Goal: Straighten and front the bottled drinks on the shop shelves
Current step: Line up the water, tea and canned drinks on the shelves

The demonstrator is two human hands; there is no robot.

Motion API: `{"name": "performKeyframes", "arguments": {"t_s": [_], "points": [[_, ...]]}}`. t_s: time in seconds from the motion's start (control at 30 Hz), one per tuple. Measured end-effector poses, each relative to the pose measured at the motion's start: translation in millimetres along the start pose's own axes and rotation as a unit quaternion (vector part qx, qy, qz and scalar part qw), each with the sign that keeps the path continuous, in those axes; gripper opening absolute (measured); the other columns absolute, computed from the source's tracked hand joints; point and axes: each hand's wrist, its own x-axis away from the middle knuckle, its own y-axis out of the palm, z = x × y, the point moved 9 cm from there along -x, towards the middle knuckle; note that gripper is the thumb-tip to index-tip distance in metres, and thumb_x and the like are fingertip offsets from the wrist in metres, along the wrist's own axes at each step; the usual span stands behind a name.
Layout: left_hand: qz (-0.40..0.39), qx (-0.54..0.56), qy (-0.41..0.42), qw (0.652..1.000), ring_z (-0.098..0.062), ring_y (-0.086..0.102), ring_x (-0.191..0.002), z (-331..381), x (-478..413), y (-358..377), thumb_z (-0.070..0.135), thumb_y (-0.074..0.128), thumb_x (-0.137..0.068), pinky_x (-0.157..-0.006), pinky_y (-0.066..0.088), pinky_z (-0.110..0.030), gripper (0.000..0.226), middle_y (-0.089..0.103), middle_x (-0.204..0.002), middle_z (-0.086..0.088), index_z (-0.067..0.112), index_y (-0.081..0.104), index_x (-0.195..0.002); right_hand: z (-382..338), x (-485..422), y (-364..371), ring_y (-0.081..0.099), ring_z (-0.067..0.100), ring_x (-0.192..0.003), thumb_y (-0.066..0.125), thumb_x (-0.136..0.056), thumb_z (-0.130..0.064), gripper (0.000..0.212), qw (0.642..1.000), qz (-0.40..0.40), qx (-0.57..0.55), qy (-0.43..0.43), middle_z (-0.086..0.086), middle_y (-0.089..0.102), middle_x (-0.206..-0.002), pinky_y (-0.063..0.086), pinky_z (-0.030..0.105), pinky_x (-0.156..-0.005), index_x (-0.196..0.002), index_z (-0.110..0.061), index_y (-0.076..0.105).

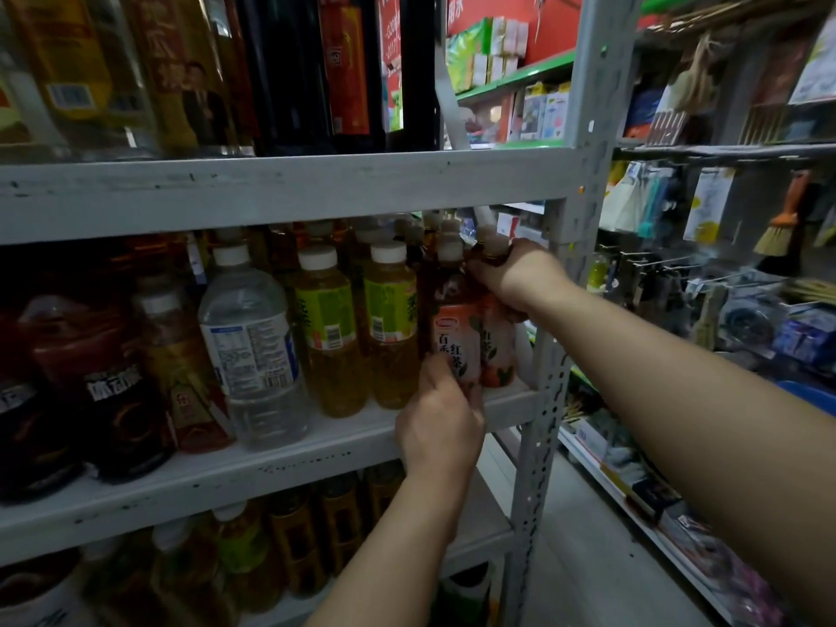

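Two red tea bottles with orange labels stand at the right end of the middle shelf [280, 450]. My left hand [441, 423] grips the base of the front red tea bottle [454, 328]. My right hand [515, 271] grips the neck of the second red tea bottle [495, 350] just to its right. More brown-capped bottles stand behind them. To the left stand two green tea bottles [391, 328] with white caps, then a clear water bottle [253, 346].
Dark large bottles [113, 400] fill the shelf's left part. Tall bottles line the top shelf [271, 187] and more drinks the bottom shelf. A perforated grey upright [543, 400] bounds the shelves on the right. Beyond it hang brushes and packaged goods.
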Motion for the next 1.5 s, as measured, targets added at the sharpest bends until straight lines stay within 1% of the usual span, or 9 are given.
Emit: {"name": "performKeyframes", "arguments": {"t_s": [0.2, 0.37, 0.47, 0.63, 0.8, 0.9, 1.1, 1.37, 1.5], "points": [[0.026, 0.025, 0.021, 0.999, -0.028, 0.067, -0.072, 1.1, -9.8, -3.1, 0.042, 0.066, -0.084, -0.057, 0.053, -0.035, 0.047, 0.067, -0.099, -0.005, 0.016, 0.050, -0.120, 0.8, -7.4, 2.8, 0.060, 0.023, -0.060, 0.064, -0.083, -0.040, 0.031, 1.000, 0.008, 0.006, -0.011, 0.008, 0.063, -0.077, 0.046, 0.025, -0.045, -0.102, -0.016, 0.062], [0.105, 0.041, 0.054, 0.992, -0.020, 0.062, -0.048, -2.2, -1.0, -16.2, 0.035, 0.079, -0.074, -0.037, 0.049, -0.029, 0.033, 0.065, -0.063, -0.001, 0.014, 0.060, -0.092, 0.4, -12.9, 3.5, 0.048, 0.017, -0.042, 0.063, -0.082, -0.035, 0.017, 0.999, -0.014, -0.043, 0.011, 0.003, 0.055, -0.062, 0.032, 0.015, -0.034, -0.080, -0.021, 0.054], [0.079, 0.054, 0.025, 0.995, -0.019, 0.066, -0.064, -10.0, -1.6, -15.2, 0.047, 0.071, -0.078, -0.048, 0.053, -0.030, 0.041, 0.067, -0.081, 0.001, 0.018, 0.058, -0.103, -1.4, -9.2, 2.5, 0.059, 0.018, -0.053, 0.060, -0.078, -0.048, 0.021, 1.000, 0.007, 0.006, -0.009, 0.001, 0.062, -0.070, 0.035, 0.016, -0.039, -0.091, -0.032, 0.053], [-0.015, 0.018, -0.017, 1.000, -0.027, 0.064, -0.090, -11.6, -10.9, 2.4, 0.058, 0.053, -0.085, -0.069, 0.047, -0.032, 0.065, 0.064, -0.106, -0.002, 0.024, 0.034, -0.138, -2.4, -5.4, -2.5, 0.062, 0.029, -0.091, 0.066, -0.077, -0.057, 0.049, 0.995, 0.062, 0.066, -0.044, 0.009, 0.066, -0.097, 0.035, 0.024, -0.061, -0.108, -0.018, 0.064], [-0.021, 0.042, -0.031, 0.998, -0.026, 0.061, -0.098, -10.0, -15.0, 4.5, 0.053, 0.057, -0.086, -0.072, 0.047, -0.034, 0.068, 0.058, -0.116, -0.002, 0.026, 0.029, -0.142, 2.6, -6.5, 0.7, 0.066, 0.023, -0.083, 0.074, -0.076, -0.027, 0.036, 0.995, -0.023, -0.099, 0.011, 0.010, 0.069, -0.095, 0.056, 0.032, -0.070, -0.109, -0.015, 0.066], [-0.014, 0.051, -0.025, 0.998, -0.024, 0.061, -0.100, -14.3, -13.6, 3.3, 0.050, 0.059, -0.086, -0.075, 0.049, -0.034, 0.070, 0.060, -0.120, -0.002, 0.026, 0.028, -0.144, 7.0, -4.4, 1.0, 0.062, 0.020, -0.059, 0.072, -0.076, -0.012, 0.023, 0.989, -0.046, -0.136, 0.040, 0.009, 0.067, -0.076, 0.046, 0.019, -0.042, -0.098, -0.011, 0.067], [0.008, 0.015, 0.008, 1.000, -0.025, 0.066, -0.089, -9.0, -4.7, -1.7, 0.055, 0.055, -0.086, -0.071, 0.054, -0.035, 0.074, 0.066, -0.110, -0.002, 0.023, 0.029, -0.147, 7.1, 3.2, -2.7, 0.064, 0.026, -0.080, 0.069, -0.076, -0.049, 0.042, 1.000, 0.024, 0.003, -0.015, 0.008, 0.066, -0.089, 0.050, 0.031, -0.061, -0.102, -0.017, 0.065], [0.010, 0.034, -0.003, 0.999, -0.024, 0.065, -0.094, -11.5, -8.2, -0.9, 0.045, 0.057, -0.090, -0.072, 0.051, -0.034, 0.067, 0.065, -0.114, -0.001, 0.026, 0.030, -0.147, 12.5, 1.6, -0.5, 0.056, 0.021, -0.052, 0.063, -0.085, -0.037, 0.022, 0.999, -0.020, -0.021, -0.018, 0.007, 0.064, -0.075, 0.037, 0.021, -0.035, -0.099, -0.020, 0.059], [-0.017, 0.031, -0.003, 0.999, -0.023, 0.065, -0.092, -12.0, -8.8, 0.4, 0.047, 0.054, -0.090, -0.074, 0.053, -0.035, 0.063, 0.065, -0.110, 0.002, 0.031, 0.029, -0.145, 14.2, 15.1, -8.1, 0.062, 0.025, -0.070, 0.064, -0.084, -0.039, 0.031, 0.998, 0.052, -0.002, -0.028, 0.004, 0.065, -0.087, 0.046, 0.028, -0.054, -0.107, -0.019, 0.061]]}}
